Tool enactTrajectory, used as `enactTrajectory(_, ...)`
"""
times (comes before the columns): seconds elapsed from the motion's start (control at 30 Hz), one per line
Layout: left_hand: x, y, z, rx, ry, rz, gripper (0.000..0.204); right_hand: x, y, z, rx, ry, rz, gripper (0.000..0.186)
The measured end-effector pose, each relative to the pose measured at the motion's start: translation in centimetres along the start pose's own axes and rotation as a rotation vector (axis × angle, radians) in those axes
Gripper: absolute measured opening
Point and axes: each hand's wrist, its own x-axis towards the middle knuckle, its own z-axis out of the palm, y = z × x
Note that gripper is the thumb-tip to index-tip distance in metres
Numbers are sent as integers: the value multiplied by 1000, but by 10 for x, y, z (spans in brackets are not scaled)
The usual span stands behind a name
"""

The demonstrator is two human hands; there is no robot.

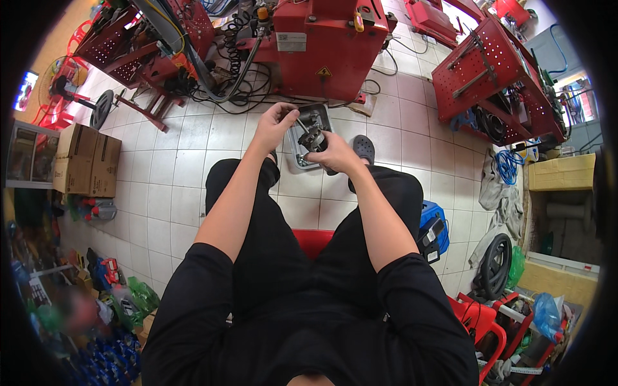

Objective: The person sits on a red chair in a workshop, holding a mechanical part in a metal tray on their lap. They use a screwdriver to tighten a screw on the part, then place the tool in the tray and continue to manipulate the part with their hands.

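My right hand (pixel 336 155) is wrapped round a dark, round metal machine part (pixel 311 139) with an uneven, open face. Above and left of it, my left hand (pixel 277 125) has its thumb and fingers pinched on a thin metal rod (pixel 301 124) that slants down to the part. Whether the rod sits inside the part or only touches it, I cannot tell. Both hands are over a grey metal tray (pixel 305 166) on the floor between my feet. Small metal pieces (pixel 315 119) lie in the tray's far end, partly hidden by the part.
A red machine (pixel 325 58) stands just beyond the tray, with black cables (pixel 241 96) on the tiles. Red perforated tool carts (pixel 479 77) flank it. Cardboard boxes (pixel 87 161) are at left. A blue case (pixel 434 225) sits by my right leg, near a black steering wheel (pixel 494 265).
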Motion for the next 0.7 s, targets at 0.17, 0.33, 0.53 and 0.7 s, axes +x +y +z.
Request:
enactTrajectory(0.17,-2,7,17,-271,53,22,30,-2,-3,8,-22,133,-112,56)
enactTrajectory(0.33,-4,24,27,-634,135,-133,38,-8,-18,27,-163,240,-112,75)
enactTrajectory(0.53,-2,23,18,-441,97,-33,44,-7,-10,29,-159,105,-220,79)
enactTrajectory(0.7,-2,17,11,-274,-108,-7,42,11,11,23,325,63,-353,70)
